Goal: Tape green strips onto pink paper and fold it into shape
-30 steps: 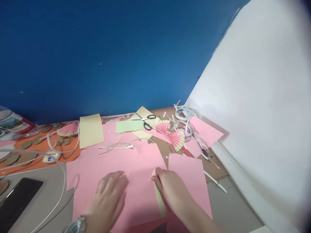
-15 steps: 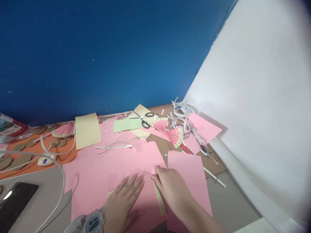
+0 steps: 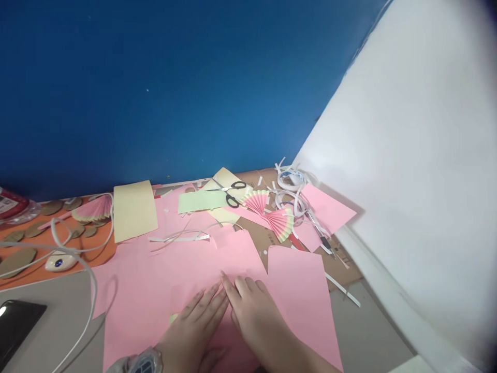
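My left hand [image 3: 196, 324] lies flat, fingers stretched out, on a small pink paper piece [image 3: 182, 295] that rests on a large pink sheet [image 3: 155, 269]. My right hand [image 3: 252, 308] lies flat beside it, fingers together and touching the left fingertips, pressing the same paper. A watch [image 3: 142, 362] sits on my left wrist. A little yellow-green edge [image 3: 173, 317] peeks out left of my left hand.
Scissors [image 3: 229, 192], folded paper fans [image 3: 272, 212], white paper strips [image 3: 295, 191], cream sheet [image 3: 134, 210] and green strip [image 3: 202, 202] lie behind. A white cable [image 3: 91, 290], a phone [image 3: 17, 324] and an orange mat with cardboard discs [image 3: 23, 254] are left. A white board [image 3: 419, 181] rises right.
My right hand slid left and flattened over the yellow-green strip, meeting the left fingertips. My left hand moved right onto the small pink piece. The view shifted slightly.
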Available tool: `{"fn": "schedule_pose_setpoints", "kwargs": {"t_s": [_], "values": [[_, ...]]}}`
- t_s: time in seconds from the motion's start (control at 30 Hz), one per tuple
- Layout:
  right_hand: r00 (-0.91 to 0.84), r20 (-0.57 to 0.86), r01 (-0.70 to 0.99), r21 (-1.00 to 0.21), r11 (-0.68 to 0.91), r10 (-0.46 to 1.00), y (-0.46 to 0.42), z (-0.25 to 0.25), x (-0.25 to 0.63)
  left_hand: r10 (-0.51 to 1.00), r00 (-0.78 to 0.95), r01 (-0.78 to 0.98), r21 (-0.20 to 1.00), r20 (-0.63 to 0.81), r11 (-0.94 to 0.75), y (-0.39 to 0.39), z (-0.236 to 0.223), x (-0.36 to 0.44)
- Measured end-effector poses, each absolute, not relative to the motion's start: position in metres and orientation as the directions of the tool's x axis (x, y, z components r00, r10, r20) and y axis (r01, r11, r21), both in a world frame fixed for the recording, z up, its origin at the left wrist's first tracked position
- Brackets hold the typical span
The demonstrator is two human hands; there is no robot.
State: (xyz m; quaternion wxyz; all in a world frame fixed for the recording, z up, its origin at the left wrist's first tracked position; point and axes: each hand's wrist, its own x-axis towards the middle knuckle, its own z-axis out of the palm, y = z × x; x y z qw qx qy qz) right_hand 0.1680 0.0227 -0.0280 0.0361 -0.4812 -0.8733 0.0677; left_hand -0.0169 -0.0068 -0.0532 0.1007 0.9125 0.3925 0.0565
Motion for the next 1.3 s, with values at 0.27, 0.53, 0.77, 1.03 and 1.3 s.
{"fn": "schedule_pose_setpoints", "kwargs": {"t_s": [0.27,0.53,0.77,1.03,1.3], "values": [[-0.437,-0.006,0.893,-0.118,0.434,0.899,0.017,-0.025,0.178,0.714,0.691,0.691,0.187,0.110,-0.698,-0.008,-0.062,-0.019],[-0.433,0.005,0.900,-0.058,0.432,0.902,0.017,-0.020,0.187,0.760,0.639,0.743,0.164,0.117,-0.649,-0.011,-0.044,-0.011],[-0.436,0.009,0.900,0.026,0.436,0.900,0.013,-0.027,0.194,0.728,0.670,0.712,0.152,0.145,-0.686,-0.006,-0.046,-0.014],[-0.566,0.023,0.821,-0.068,0.567,0.824,0.031,-0.018,0.204,0.718,0.691,0.699,0.180,0.079,-0.692,-0.007,-0.045,-0.016],[-0.770,-0.083,0.638,-0.079,0.766,0.633,0.061,-0.001,0.206,0.751,0.660,0.727,0.266,-0.015,-0.633,-0.007,-0.031,-0.013]]}}
